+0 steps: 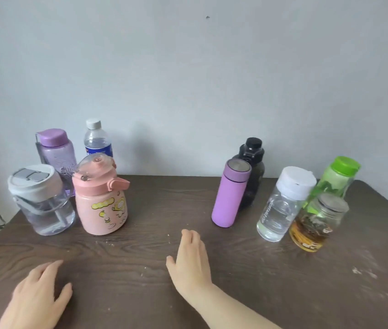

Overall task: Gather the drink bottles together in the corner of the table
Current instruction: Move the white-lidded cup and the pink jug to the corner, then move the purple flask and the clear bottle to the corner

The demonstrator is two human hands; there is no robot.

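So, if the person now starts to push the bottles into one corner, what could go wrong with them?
1. The tall lilac metal flask stands close in front of the dark smoky plastic bottle; pushing one may topple the other.
2. The green-lidded clear bottle stands near the right edge of the dark wooden table and might slide off.
3. Both hands, left hand and right hand, are empty and flat; sweeping instead of gripping could knock over the crowded bottles.
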